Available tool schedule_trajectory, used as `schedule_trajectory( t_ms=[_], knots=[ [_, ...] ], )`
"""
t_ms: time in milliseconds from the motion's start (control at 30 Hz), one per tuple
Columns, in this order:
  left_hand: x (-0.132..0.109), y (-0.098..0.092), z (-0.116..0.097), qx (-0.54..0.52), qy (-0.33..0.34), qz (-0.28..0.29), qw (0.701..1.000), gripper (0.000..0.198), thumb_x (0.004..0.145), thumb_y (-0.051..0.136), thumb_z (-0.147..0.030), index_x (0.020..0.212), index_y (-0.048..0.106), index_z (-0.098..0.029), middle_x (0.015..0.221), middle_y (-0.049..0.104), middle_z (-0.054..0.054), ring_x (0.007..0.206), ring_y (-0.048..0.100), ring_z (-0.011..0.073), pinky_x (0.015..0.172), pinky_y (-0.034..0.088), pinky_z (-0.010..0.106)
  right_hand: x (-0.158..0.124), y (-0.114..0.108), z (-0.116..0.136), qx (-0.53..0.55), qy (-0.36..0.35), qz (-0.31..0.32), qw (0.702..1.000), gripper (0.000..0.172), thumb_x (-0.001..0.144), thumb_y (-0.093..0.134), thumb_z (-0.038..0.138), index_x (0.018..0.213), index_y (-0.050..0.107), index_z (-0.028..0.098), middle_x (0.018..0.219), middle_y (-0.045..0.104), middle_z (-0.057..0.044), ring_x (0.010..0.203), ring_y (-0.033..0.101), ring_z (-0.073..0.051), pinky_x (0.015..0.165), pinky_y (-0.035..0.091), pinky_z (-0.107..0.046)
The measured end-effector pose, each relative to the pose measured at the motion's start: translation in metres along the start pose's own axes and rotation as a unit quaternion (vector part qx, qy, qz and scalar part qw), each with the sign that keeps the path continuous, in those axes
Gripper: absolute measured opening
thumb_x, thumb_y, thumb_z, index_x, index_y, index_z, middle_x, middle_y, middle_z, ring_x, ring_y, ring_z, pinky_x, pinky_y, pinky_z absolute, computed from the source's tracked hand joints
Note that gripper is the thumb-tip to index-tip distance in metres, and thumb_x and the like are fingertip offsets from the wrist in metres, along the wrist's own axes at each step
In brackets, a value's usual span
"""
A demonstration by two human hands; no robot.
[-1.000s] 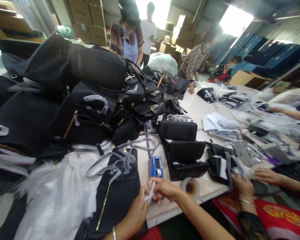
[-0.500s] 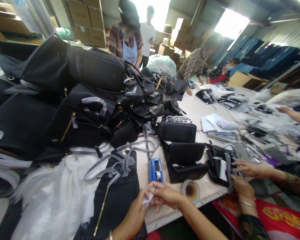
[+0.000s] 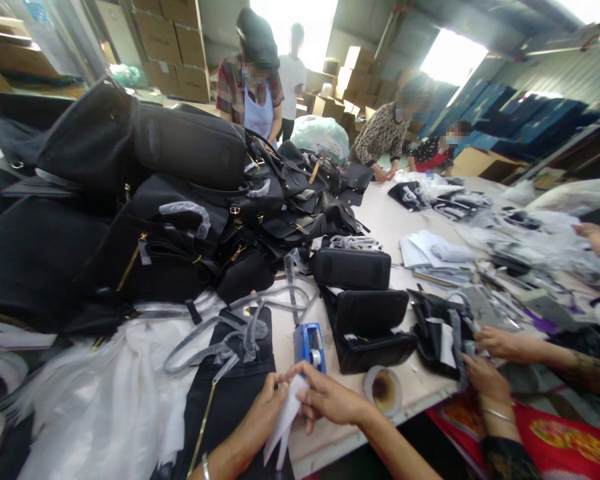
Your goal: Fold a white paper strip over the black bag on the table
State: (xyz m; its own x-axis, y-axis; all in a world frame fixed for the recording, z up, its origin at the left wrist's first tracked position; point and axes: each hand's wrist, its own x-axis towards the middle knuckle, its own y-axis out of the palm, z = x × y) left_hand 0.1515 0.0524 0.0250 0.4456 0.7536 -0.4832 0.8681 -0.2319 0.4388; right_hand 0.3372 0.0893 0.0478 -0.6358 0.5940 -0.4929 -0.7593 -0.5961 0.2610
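Observation:
Both of my hands are at the near edge of the table, pinching a folded white strip (image 3: 283, 427) that looks like paper or thin foam. My left hand (image 3: 265, 410) is closed on its left side, and my right hand (image 3: 325, 395) grips it near the upper end. The strip's loose ends hang down between them. Just beyond my fingers stands a blue tape dispenser (image 3: 307, 340). A black bag (image 3: 230, 387) with a gold zip and plastic-wrapped straps lies flat to the left, partly behind my left forearm.
A tall heap of black bags (image 3: 190, 147) fills the left. White wrapping sheets (image 3: 115, 393) lie in front of it. To the right are an open black bag (image 3: 373, 313), a tape roll (image 3: 383, 391) and a co-worker's hands (image 3: 495, 360) on another bag. Other people stand across the table.
The white strip has come further into view, with its ends now hanging below my hands. My left hand has shifted slightly left, away from my right.

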Motion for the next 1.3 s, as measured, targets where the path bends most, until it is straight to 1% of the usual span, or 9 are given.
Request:
schedule_trajectory(
  t_ms=[100,167,333,433,533,633,733,900,1300],
  knots=[
    [-0.001,0.005,-0.014,-0.033,-0.008,0.039,0.999,0.058,0.087,0.047,-0.064,0.115,0.054,-0.014,0.083,0.069,0.009,0.069,0.064,0.0192,0.063,0.047,0.03,0.005,0.007,0.007,-0.04,-0.005,-0.019,0.999,0.037,0.087,0.057,0.038,0.117,0.045,0.021,0.057,0.056,0.009,0.045,0.055,-0.011,0.046,0.049,-0.022],
    [-0.002,0.007,-0.015,-0.031,-0.001,0.032,0.999,0.061,0.086,0.047,-0.066,0.111,0.058,-0.012,0.08,0.069,0.01,0.065,0.063,0.0192,0.058,0.046,0.028,0.01,0.014,0.006,-0.045,-0.009,-0.064,0.997,0.036,0.085,0.057,0.035,0.116,0.043,0.021,0.052,0.053,0.011,0.041,0.052,-0.011,0.043,0.048,-0.023],
    [0.0,0.004,0.0,-0.036,0.016,-0.05,0.998,0.068,0.082,0.051,-0.069,0.116,0.059,-0.011,0.069,0.064,0.005,0.059,0.057,0.0166,0.054,0.043,0.026,0.02,0.044,-0.014,-0.029,-0.024,-0.271,0.962,0.037,0.079,0.058,0.04,0.106,0.041,0.021,0.055,0.053,0.01,0.04,0.052,-0.013,0.041,0.046,-0.025],
    [0.0,0.001,0.005,-0.031,0.019,-0.092,0.995,0.068,0.08,0.054,-0.069,0.117,0.06,-0.012,0.08,0.067,0.007,0.066,0.059,0.0173,0.062,0.047,0.027,0.024,0.06,-0.024,-0.024,-0.014,-0.373,0.927,0.033,0.079,0.058,0.046,0.096,0.046,0.021,0.055,0.056,0.005,0.044,0.056,-0.016,0.044,0.049,-0.028],
    [-0.002,0.001,0.004,-0.007,0.033,-0.128,0.991,0.062,0.082,0.056,-0.064,0.118,0.062,-0.013,0.103,0.07,0.012,0.088,0.064,0.0232,0.083,0.049,0.03,0.026,0.071,-0.027,-0.021,-0.004,-0.421,0.907,0.033,0.077,0.061,0.05,0.086,0.052,0.02,0.059,0.062,-0.001,0.051,0.062,-0.02,0.049,0.051,-0.031],
    [-0.005,0.001,0.001,0.0,0.049,-0.152,0.987,0.06,0.084,0.057,-0.059,0.12,0.061,-0.012,0.116,0.067,0.014,0.11,0.06,0.0278,0.099,0.043,0.033,0.026,0.078,-0.025,-0.02,-0.007,-0.442,0.897,0.036,0.076,0.063,0.054,0.082,0.057,0.019,0.064,0.066,-0.005,0.058,0.065,-0.023,0.056,0.053,-0.033],
    [-0.006,0.002,0.0,-0.003,0.064,-0.145,0.987,0.056,0.085,0.057,-0.056,0.12,0.061,-0.012,0.119,0.067,0.014,0.114,0.058,0.0284,0.103,0.04,0.034,0.024,0.082,-0.022,-0.018,-0.023,-0.443,0.896,0.041,0.077,0.063,0.058,0.084,0.061,0.018,0.069,0.068,-0.007,0.062,0.066,-0.022,0.06,0.053,-0.032],
    [-0.006,0.002,0.0,0.005,0.069,-0.113,0.991,0.05,0.089,0.053,-0.052,0.119,0.06,-0.013,0.113,0.069,0.012,0.104,0.062,0.0262,0.096,0.045,0.034,0.021,0.082,-0.019,-0.025,-0.032,-0.439,0.897,0.045,0.08,0.06,0.061,0.087,0.065,0.017,0.065,0.067,-0.004,0.059,0.064,-0.021,0.057,0.05,-0.029],
    [-0.001,-0.001,0.005,0.025,0.08,-0.128,0.988,0.043,0.088,0.055,-0.052,0.107,0.065,-0.014,0.1,0.07,0.011,0.096,0.062,0.0261,0.086,0.047,0.032,0.017,0.077,-0.011,-0.118,-0.068,-0.403,0.905,0.03,0.092,0.051,0.044,0.08,0.062,0.019,0.054,0.062,0.0,0.052,0.062,-0.017,0.053,0.046,-0.022]
  ],
)
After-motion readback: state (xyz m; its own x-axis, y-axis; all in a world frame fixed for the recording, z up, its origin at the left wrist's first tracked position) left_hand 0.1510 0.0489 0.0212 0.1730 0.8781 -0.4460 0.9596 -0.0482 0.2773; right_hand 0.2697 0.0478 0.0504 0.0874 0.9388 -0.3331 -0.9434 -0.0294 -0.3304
